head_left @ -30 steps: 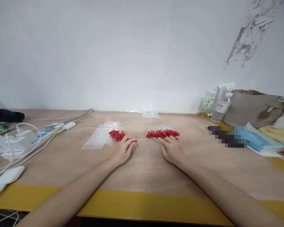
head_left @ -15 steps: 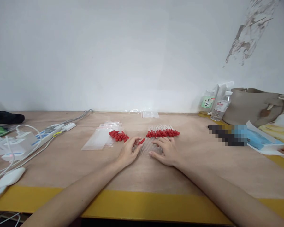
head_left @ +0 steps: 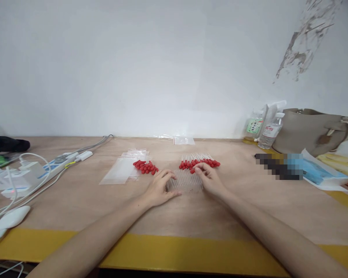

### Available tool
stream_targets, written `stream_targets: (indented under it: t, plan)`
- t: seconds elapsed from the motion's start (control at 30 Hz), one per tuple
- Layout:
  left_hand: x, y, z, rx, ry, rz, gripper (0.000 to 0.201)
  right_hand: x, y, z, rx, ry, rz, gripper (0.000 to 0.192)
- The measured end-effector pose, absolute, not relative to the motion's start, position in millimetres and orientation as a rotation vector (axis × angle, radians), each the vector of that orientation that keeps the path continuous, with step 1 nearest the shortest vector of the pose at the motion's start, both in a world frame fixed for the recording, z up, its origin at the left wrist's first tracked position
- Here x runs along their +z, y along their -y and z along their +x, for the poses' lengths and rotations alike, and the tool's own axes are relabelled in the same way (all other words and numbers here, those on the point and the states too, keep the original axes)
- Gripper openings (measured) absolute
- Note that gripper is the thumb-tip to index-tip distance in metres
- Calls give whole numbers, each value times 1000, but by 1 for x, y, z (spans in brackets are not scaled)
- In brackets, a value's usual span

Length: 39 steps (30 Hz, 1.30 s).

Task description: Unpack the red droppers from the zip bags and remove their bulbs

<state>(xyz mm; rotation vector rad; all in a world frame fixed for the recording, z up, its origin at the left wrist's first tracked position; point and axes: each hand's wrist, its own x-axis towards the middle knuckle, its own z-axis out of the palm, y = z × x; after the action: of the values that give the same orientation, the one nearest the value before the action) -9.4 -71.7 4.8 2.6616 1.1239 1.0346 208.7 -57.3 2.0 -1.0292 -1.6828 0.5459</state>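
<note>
Wooden surface (head_left: 75, 200): I rest my left hand (head_left: 159, 189) spread beside clear tubes (head_left: 185, 181); right hand (head_left: 210, 178) pinches a red-capped dropper (head_left: 193, 170).

Under your hands the tabletop (head_left: 174, 216) looks like matt, pale wood, with a smooth yellow painted strip (head_left: 174, 251) on the near edge. The thin tubes (head_left: 185, 182) you touch are clear and glossy, glass or plastic, I cannot tell which. The red caps (head_left: 145, 166) look like matt rubber. The flat bags (head_left: 118, 170) are shiny transparent plastic film. The wall (head_left: 133, 69) is matt white plaster, peeled rough at upper right. The handbag (head_left: 310, 129) seems smooth beige leather.
</note>
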Motion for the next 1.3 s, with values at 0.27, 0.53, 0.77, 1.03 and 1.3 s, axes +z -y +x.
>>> stream_targets:
  t: [0.27, 0.53, 0.77, 1.03, 1.3]
  plan:
    - [3, 57, -40, 783, -1148, 2676, 24, -9, 25, 278, 429, 1812, -1680, 24]
    - [10, 51, -44, 824, -1136, 2725, 25, -1, 31, 269, 107, 1696, -1853, 27]
    - [24, 35, 10, 859, -1078, 2944, 13, 3, 46, 267, 17, 1767, -1722, 27]
    - [22, -7, 95, 834, -1216, 3160, 20, 2, 49, 270, 14, 1883, -1690, 19]
    - [13, -16, 107, 885, -1136, 3148, 8, 2, 50, 266, -5, 1895, -1670, 16]
